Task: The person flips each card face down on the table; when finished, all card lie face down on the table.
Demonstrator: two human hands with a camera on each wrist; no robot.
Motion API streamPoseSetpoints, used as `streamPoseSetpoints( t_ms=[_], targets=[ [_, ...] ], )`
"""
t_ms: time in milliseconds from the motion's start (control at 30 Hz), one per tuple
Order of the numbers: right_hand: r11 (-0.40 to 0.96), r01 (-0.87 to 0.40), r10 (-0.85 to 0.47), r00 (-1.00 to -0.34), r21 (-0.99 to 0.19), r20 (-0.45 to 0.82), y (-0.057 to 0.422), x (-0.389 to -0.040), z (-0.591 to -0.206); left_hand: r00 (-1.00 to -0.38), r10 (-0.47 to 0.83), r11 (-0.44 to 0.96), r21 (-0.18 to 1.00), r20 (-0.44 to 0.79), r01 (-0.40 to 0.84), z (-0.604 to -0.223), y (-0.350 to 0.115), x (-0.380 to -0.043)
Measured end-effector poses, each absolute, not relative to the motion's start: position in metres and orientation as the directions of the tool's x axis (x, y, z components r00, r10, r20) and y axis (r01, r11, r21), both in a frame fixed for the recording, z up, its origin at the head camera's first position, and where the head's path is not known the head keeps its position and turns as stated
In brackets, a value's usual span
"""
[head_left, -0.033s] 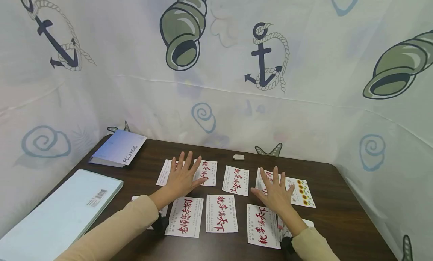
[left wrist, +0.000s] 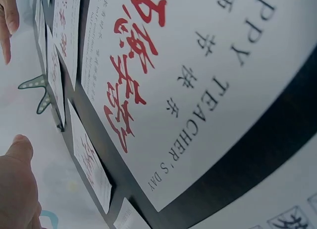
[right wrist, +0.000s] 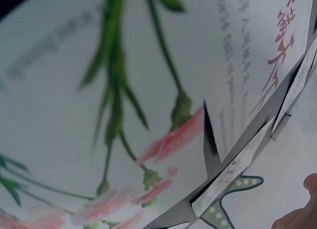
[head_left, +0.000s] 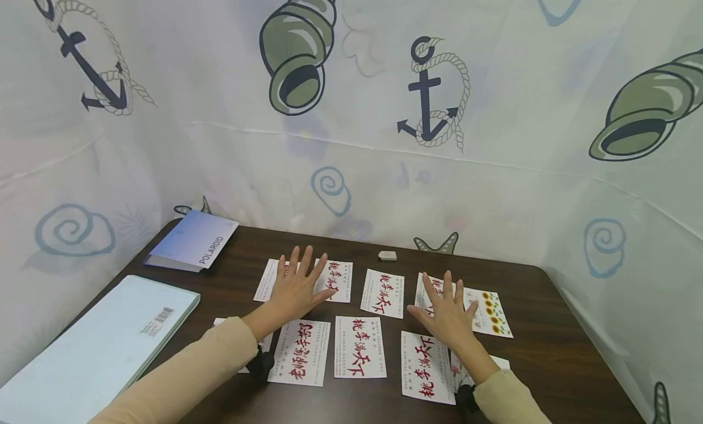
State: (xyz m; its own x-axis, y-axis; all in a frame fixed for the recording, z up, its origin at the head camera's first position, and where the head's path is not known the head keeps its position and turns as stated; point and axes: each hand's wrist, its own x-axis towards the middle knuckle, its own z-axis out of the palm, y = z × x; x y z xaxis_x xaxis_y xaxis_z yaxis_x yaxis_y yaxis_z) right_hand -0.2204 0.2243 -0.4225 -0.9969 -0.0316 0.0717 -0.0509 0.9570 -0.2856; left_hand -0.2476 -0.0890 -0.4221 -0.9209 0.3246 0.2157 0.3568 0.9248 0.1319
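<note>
Both hands are spread over two rows of white printed cards on the table. My left hand (head_left: 295, 291) has its fingers fanned out and overlaps the far-left cards in the head view. Below it lies a card with red calligraphy (head_left: 299, 352), and the left wrist view shows "Teacher's Day" print on a card (left wrist: 198, 90). Fingers apart, my right hand (head_left: 451, 319) covers part of a calligraphy card in the back row, beside a sunflower card (head_left: 492, 313). A card with pink flowers (right wrist: 64, 125), partly under the right wrist, fills much of the right wrist view. Neither hand grips anything.
A blue Polaroid album (head_left: 193, 238) lies at the back left corner, with a large pale-blue flat box (head_left: 99, 344) in front of it. Near the table's back edge is a small white block (head_left: 387, 255). Patterned cloth (head_left: 362, 125) hangs behind the dark table (head_left: 566, 363).
</note>
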Motion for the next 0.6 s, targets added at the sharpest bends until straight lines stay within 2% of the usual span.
streamPoseSetpoints(
  t_ms=[400, 500, 600],
  targets=[
    [0.956, -0.063, -0.041, -0.996, -0.286, 0.081, 0.224, -0.225, -0.424, -0.925, 0.325, 0.934, 0.088, 0.195, 0.347, -0.420, -0.096, -0.250],
    [0.953, -0.097, -0.063, -0.990, -0.286, 0.125, 0.220, -0.228, -0.422, -0.936, 0.314, 0.942, 0.071, 0.159, 0.328, -0.415, -0.102, -0.253],
    [0.944, -0.161, -0.103, -0.973, -0.288, 0.208, 0.209, -0.233, -0.418, -0.953, 0.276, 0.952, 0.105, 0.123, 0.289, -0.410, -0.112, -0.258]
  ],
)
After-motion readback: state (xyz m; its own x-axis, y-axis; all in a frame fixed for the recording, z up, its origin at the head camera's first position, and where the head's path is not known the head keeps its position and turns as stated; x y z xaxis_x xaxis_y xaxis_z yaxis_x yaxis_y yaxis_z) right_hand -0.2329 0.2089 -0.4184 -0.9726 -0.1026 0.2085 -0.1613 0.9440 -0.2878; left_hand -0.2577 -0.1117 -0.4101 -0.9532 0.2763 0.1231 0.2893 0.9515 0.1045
